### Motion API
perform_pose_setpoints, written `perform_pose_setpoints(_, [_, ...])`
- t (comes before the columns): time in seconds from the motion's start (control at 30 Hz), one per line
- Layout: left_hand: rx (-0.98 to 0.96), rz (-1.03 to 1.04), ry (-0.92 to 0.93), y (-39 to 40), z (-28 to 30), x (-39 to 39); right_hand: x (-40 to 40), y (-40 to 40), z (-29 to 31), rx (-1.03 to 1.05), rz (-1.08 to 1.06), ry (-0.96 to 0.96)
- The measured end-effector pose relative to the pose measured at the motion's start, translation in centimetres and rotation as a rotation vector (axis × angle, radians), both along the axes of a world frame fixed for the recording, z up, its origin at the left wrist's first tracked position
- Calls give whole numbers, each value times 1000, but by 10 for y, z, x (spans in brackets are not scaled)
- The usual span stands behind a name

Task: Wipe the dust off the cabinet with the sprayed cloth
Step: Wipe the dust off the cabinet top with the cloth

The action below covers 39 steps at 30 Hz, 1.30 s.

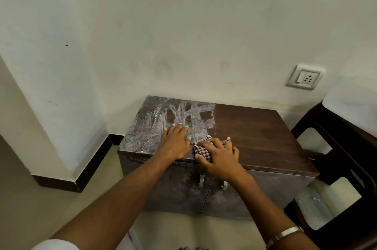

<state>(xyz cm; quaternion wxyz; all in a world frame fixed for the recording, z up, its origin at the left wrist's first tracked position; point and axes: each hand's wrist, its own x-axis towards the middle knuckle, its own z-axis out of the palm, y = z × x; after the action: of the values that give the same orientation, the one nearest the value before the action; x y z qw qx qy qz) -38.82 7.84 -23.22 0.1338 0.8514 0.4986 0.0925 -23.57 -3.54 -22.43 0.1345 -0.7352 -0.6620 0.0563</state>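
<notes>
Two hands rest on the cabinet (255, 127) top, near its front edge. The right hand (219, 156) lies spread, palm down, over the checked cloth (202, 150), fingers splayed and pressing it flat rather than curled round it; the cloth sits at the front of the cabinet, right at the border between the dusty left half and the clean, dark right half. The left hand (176, 141) is flat and open on the cabinet just left of the cloth, holding nothing, apparently bracing.

The cloth looks soft, limp and light, and will likely bunch or fold if pushed from one edge only. Being sprayed, it should cling a little to the wood and drag rather than slide freely. A broad palm across its middle, with fingertips pinning the leading edge, seems the best hold. The cabinet itself looks stiff and heavy enough to stay put under firm strokes. White dust (163, 123) smears over the cabinet's left half still need wiping.
</notes>
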Motion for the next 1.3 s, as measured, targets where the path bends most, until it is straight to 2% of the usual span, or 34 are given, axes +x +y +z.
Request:
perform_pose_setpoints(0.13, [0, -2, 7, 3, -1, -1, -2, 17, 9, -66, -94, 11])
perform_pose_setpoints(0.37, [-4, 6, 9, 8, 0, 1, -4, 14, 0, -34, -17, -14])
perform_pose_setpoints(0.57, [-18, -4, 15, 10, -1, -1, 3, 37, 8, -90, -118, -2])
perform_pose_setpoints(0.77, [-7, -7, 5, 14, 1, 2, 4, 30, 0, -44, -22, -25])
perform_pose_setpoints(1.0, [-13, -6, 3, 19, 2, 2, 9, 52, 11, -123, -112, -45])
perform_pose_setpoints(1.2, [-13, -1, 16, 24, 4, 7, 3, 47, 3, -65, -34, -67])
perform_pose_setpoints(1.3, [-15, -8, 22, 26, 4, 7, 15, 50, 6, -109, -55, -61])
